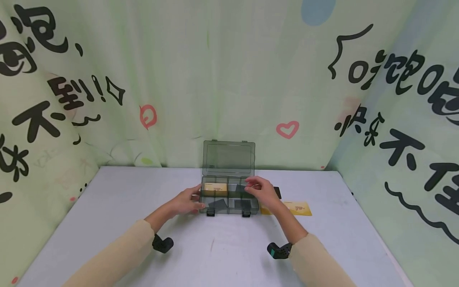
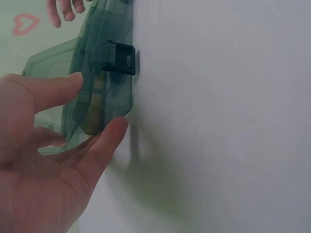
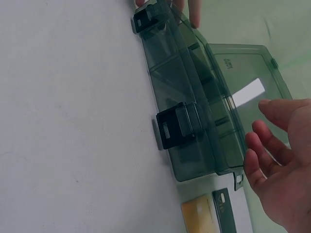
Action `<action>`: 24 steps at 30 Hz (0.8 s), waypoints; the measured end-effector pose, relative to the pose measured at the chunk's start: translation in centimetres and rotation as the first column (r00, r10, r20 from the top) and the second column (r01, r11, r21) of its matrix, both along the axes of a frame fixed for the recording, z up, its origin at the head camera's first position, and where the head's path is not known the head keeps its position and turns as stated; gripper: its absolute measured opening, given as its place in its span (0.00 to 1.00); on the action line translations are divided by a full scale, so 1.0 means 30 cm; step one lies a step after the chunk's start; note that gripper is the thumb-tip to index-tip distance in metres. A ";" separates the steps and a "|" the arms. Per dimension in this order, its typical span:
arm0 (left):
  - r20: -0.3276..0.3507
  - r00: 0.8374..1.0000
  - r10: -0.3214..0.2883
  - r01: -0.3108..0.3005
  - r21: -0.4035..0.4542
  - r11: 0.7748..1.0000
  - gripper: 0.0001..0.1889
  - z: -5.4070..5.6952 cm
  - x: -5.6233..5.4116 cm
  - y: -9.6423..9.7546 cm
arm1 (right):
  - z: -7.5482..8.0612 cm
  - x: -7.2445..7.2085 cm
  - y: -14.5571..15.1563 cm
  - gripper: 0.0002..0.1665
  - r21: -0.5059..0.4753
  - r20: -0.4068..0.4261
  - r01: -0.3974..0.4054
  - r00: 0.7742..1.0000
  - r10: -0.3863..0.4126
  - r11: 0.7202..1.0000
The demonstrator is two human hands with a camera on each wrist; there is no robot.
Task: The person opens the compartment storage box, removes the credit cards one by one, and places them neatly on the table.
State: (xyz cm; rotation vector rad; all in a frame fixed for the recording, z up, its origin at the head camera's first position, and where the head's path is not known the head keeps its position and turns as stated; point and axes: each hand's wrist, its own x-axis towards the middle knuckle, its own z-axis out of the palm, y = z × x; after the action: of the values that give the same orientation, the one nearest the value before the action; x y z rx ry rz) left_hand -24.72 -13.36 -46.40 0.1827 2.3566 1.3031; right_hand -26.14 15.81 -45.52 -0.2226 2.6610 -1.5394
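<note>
A translucent grey-green compartment box sits on the table, its lid raised at the back. My left hand holds the box's left end, with fingers along the side and thumb near the front corner. Over the right compartments hovers my right hand, with a gap showing between thumb and fingers in the right wrist view. A dark card lies close to its fingertips. A yellow box occupies the back left compartment, and a dark card the front left one.
A yellow card lies on the table right of the box, with a black card partly hidden behind my right hand. Two black latches, including the right latch, hang at the box's front. Printed curtains surround the table.
</note>
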 end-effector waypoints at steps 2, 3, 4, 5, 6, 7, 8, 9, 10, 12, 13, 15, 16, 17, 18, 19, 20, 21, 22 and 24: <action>0.003 1.000 0.003 -0.003 0.001 1.000 0.45 -0.002 -0.001 -0.001 | 0.001 -0.004 -0.010 0.20 -0.001 -0.006 -0.005 1.000 0.005 1.000; 0.004 1.000 0.004 -0.004 -0.001 1.000 0.45 -0.004 -0.002 -0.001 | 0.002 -0.005 -0.015 0.20 0.001 -0.011 -0.009 1.000 0.009 1.000; 0.006 1.000 0.005 -0.005 -0.002 1.000 0.45 -0.007 -0.004 -0.002 | 0.003 -0.008 -0.020 0.19 0.000 -0.014 -0.013 1.000 0.013 1.000; 0.005 1.000 0.004 -0.004 -0.003 1.000 0.45 -0.008 -0.004 -0.002 | 0.003 -0.010 -0.024 0.19 -0.002 -0.015 -0.016 1.000 0.016 1.000; 0.002 1.000 0.003 -0.003 -0.006 1.000 0.45 -0.010 -0.005 -0.003 | 0.004 -0.012 -0.028 0.19 -0.002 -0.014 -0.021 1.000 0.021 1.000; 0.001 1.000 0.003 -0.003 -0.006 1.000 0.44 -0.011 -0.006 -0.003 | 0.003 -0.015 -0.033 0.19 -0.008 -0.015 -0.025 1.000 0.024 1.000; 0.002 1.000 0.004 -0.004 -0.006 1.000 0.44 -0.011 -0.006 -0.004 | 0.004 -0.017 -0.037 0.19 -0.010 -0.014 -0.028 1.000 0.027 1.000; 0.000 1.000 0.003 -0.003 -0.008 1.000 0.44 -0.012 -0.006 -0.004 | 0.004 -0.019 -0.042 0.19 -0.009 -0.018 -0.031 0.999 0.031 0.999; -0.002 1.000 0.003 -0.003 -0.007 1.000 0.44 -0.012 -0.005 -0.004 | 0.004 -0.020 -0.047 0.20 -0.011 -0.014 -0.030 0.999 0.030 0.999; -0.001 1.000 0.004 -0.004 -0.004 1.000 0.44 -0.012 -0.004 -0.005 | 0.002 -0.024 -0.056 0.20 -0.006 -0.013 -0.032 0.999 0.032 0.999; 0.002 1.000 0.004 -0.004 -0.001 1.000 0.45 -0.011 -0.003 -0.005 | 0.001 -0.026 -0.060 0.20 -0.003 -0.015 -0.033 0.999 0.033 0.999; 0.001 1.000 0.003 -0.003 -0.002 1.000 0.44 -0.011 -0.002 -0.005 | 0.000 -0.029 -0.068 0.20 0.003 -0.014 -0.033 0.999 0.033 0.999; 0.000 1.000 0.003 -0.003 -0.002 1.000 0.44 -0.010 -0.002 -0.004 | -0.001 -0.031 -0.073 0.20 0.006 -0.014 -0.034 0.999 0.034 0.999; -0.001 1.000 0.003 -0.003 -0.004 1.000 0.44 -0.010 -0.001 -0.004 | -0.002 -0.033 -0.076 0.20 0.009 -0.020 -0.038 0.999 0.038 0.999; -0.001 1.000 0.003 -0.003 -0.002 1.000 0.44 -0.010 -0.002 -0.004 | -0.003 -0.035 -0.080 0.19 0.011 -0.024 -0.039 0.999 0.039 0.999; -0.002 1.000 0.001 -0.001 -0.003 1.000 0.44 -0.010 -0.002 -0.004 | -0.005 -0.037 -0.084 0.19 0.010 -0.028 -0.042 0.999 0.042 0.999; -0.004 1.000 0.000 0.000 -0.004 1.000 0.44 -0.009 -0.002 -0.004 | -0.006 -0.039 -0.088 0.19 0.011 -0.032 -0.043 0.999 0.044 0.999; -0.005 1.000 -0.001 0.001 -0.004 1.000 0.44 -0.009 -0.002 -0.004 | -0.008 -0.042 -0.091 0.19 0.010 -0.036 -0.046 0.998 0.046 0.999; -0.006 1.000 -0.001 0.001 -0.005 1.000 0.44 -0.010 -0.002 -0.004 | -0.010 -0.044 -0.095 0.19 0.011 -0.040 -0.048 0.998 0.048 0.999; -0.007 1.000 -0.002 0.002 -0.006 1.000 0.44 -0.010 -0.002 -0.003 | -0.014 -0.049 -0.102 0.18 0.006 -0.041 -0.050 0.998 0.050 0.999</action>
State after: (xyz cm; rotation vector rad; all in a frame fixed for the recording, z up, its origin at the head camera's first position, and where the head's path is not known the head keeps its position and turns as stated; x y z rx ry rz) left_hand -24.79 -13.47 -46.70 0.1883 2.3649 1.2967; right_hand -27.62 12.74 -45.95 -0.3217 2.6682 -1.5300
